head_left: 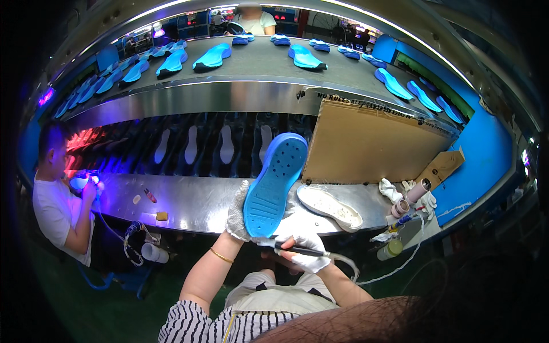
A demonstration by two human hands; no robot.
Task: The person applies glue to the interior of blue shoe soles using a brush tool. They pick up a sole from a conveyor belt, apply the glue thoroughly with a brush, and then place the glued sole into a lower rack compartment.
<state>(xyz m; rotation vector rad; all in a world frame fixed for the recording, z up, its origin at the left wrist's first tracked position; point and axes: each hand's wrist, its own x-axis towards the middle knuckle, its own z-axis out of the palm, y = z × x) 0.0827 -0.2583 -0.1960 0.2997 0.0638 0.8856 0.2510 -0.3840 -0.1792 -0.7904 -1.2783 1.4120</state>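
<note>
A bright blue shoe sole point(269, 191) stands tilted up in front of me, its hollow inner side with small holes and ridges towards me. My left hand point(237, 212), in a grey-white knitted glove, is closed on the sole's left edge near the heel. Gloved in white, my right hand point(306, 243) grips a black-handled brush point(298, 249) with a clear hose at its rear end. The brush's pale tip is at the bottom of the heel; whether it touches is hard to tell. A white sole point(330, 209) lies on the metal bench just right of my hands.
The metal bench point(189, 197) runs across before me. Behind it, dark slots hold grey insole-shaped pieces point(227, 144). A cardboard sheet point(372, 143) leans at the right, near bottles point(421, 188) and cloths. Blue soles point(212, 58) lie on the upper belt. A co-worker point(62, 206) works at left.
</note>
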